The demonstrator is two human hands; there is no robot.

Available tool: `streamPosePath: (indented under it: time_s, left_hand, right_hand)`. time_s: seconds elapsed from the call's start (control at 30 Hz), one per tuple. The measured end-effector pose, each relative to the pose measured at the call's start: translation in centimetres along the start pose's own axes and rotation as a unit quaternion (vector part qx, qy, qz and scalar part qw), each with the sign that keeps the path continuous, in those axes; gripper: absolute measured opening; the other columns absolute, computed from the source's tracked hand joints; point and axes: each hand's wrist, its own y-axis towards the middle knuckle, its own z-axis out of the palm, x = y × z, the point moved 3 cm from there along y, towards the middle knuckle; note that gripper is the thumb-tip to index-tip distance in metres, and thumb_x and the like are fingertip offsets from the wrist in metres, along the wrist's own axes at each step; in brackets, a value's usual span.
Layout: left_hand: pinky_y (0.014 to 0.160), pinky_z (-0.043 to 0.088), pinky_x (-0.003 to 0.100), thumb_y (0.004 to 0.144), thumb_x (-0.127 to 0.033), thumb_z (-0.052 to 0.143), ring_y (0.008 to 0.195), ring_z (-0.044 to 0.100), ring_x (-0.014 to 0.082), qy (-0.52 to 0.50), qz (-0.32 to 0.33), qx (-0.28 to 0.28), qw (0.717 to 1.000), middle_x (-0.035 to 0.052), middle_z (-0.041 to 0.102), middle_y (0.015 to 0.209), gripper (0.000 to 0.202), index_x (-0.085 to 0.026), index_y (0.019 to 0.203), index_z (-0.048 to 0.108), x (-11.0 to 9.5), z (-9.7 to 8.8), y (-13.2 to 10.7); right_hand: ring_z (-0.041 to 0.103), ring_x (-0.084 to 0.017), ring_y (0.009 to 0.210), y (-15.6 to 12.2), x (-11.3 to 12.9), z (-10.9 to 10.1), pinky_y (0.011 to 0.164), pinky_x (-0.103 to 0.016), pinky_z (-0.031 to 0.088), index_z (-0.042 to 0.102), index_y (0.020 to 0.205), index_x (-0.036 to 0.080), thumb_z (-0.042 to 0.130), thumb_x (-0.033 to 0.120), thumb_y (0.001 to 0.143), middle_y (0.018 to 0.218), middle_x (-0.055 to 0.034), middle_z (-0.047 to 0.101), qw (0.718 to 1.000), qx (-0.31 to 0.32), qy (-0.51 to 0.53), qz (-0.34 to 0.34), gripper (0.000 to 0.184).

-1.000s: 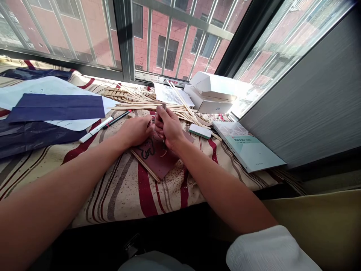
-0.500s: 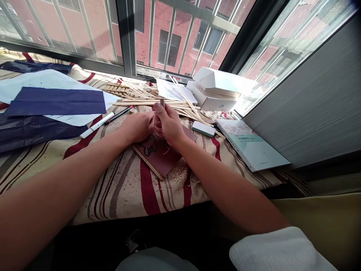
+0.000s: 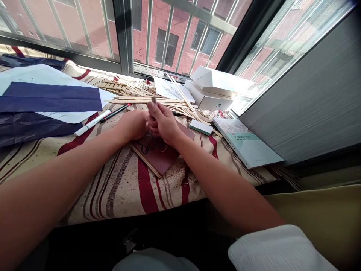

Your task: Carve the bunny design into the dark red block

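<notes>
A reddish-brown board (image 3: 166, 162) with a black line drawing (image 3: 146, 145) lies on the striped cloth. Over its far part, my right hand (image 3: 163, 122) is wrapped around a carving tool (image 3: 153, 100); only the grey-brown end of its handle sticks up above the thumb, and the tip is hidden. My left hand (image 3: 134, 124) rests closed at the board's left far edge, against the right hand. Its fingertips are out of sight, so what they grip does not show. Small crumbs and shavings are scattered on the cloth around the board.
Thin wooden strips (image 3: 135, 90) pile up behind the hands, near a white box (image 3: 210, 94). To the right are a white-and-green block (image 3: 201, 127) and a book (image 3: 248, 145). A white marker (image 3: 93, 123), a black pen (image 3: 115, 112) and dark blue sheets (image 3: 53, 98) lie left.
The whole view has shifted slightly. The tool's handle end leans more to the left, with the right hand turned a little. Both hands stay together over the board.
</notes>
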Motion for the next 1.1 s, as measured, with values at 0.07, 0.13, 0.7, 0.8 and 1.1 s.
streamPosePath:
  time_s: [0.07, 0.13, 0.7, 0.8, 1.1]
  left_hand:
    - [0.087, 0.058, 0.044, 0.103, -0.032, 0.062, 0.104, 0.087, 0.0417, -0.006, 0.003, 0.005, 1.000, 0.0174, 0.090, 0.105, 0.023, -0.023, 0.100, 0.083, -0.06, 0.01, 0.00]
    - [0.088, 0.058, 0.043, 0.102, -0.034, 0.064, 0.107, 0.087, 0.0417, -0.012, 0.003, 0.003, 1.000, 0.0156, 0.091, 0.107, 0.022, -0.027, 0.100, 0.085, -0.04, -0.01, -0.03]
    - [0.077, 0.053, 0.042, 0.115, -0.051, 0.049, 0.098, 0.084, 0.0384, 0.012, -0.002, -0.023, 1.000, 0.0166, 0.090, 0.103, 0.043, -0.026, 0.104, 0.081, 0.73, 0.47, 0.03]
    - [0.076, 0.051, 0.042, 0.116, -0.050, 0.046, 0.098, 0.084, 0.0394, 0.020, -0.003, -0.015, 1.000, 0.0181, 0.090, 0.104, 0.045, -0.024, 0.104, 0.081, 0.58, 0.38, 0.00]
    - [0.076, 0.049, 0.041, 0.118, -0.049, 0.047, 0.098, 0.084, 0.0380, 0.033, -0.006, -0.006, 0.999, 0.0171, 0.090, 0.105, 0.044, -0.024, 0.106, 0.082, 0.37, 0.24, -0.12]
  right_hand:
    - [0.015, -0.008, 0.048, -0.12, 0.06, 0.00, 0.042, -0.019, 0.013, 0.035, 0.085, 0.030, 0.080, 0.060, 0.114, 0.058, 0.0142, 0.025, 0.999, 0.039, 0.009, 0.013, 0.061]
    - [0.013, -0.007, 0.047, -0.18, 0.22, -0.30, 0.041, -0.018, 0.013, 0.035, 0.083, 0.030, 0.080, 0.062, 0.114, 0.058, 0.0146, 0.023, 0.998, 0.045, 0.029, 0.024, 0.064]
    - [0.019, -0.004, 0.038, 0.01, 0.68, -0.55, 0.038, -0.014, 0.013, 0.037, 0.088, 0.028, 0.067, 0.048, 0.126, 0.049, 0.0173, 0.032, 0.986, -0.137, 0.071, 0.059, 0.052]
    - [0.019, -0.004, 0.038, 0.01, 0.69, -0.62, 0.038, -0.014, 0.013, 0.036, 0.088, 0.028, 0.067, 0.050, 0.125, 0.049, 0.0173, 0.031, 0.987, -0.131, 0.069, 0.061, 0.053]
    - [0.016, -0.004, 0.039, 0.00, 0.88, -0.52, 0.039, -0.014, 0.013, 0.035, 0.089, 0.029, 0.067, 0.053, 0.125, 0.051, 0.0182, 0.029, 0.986, -0.130, 0.070, 0.072, 0.054]
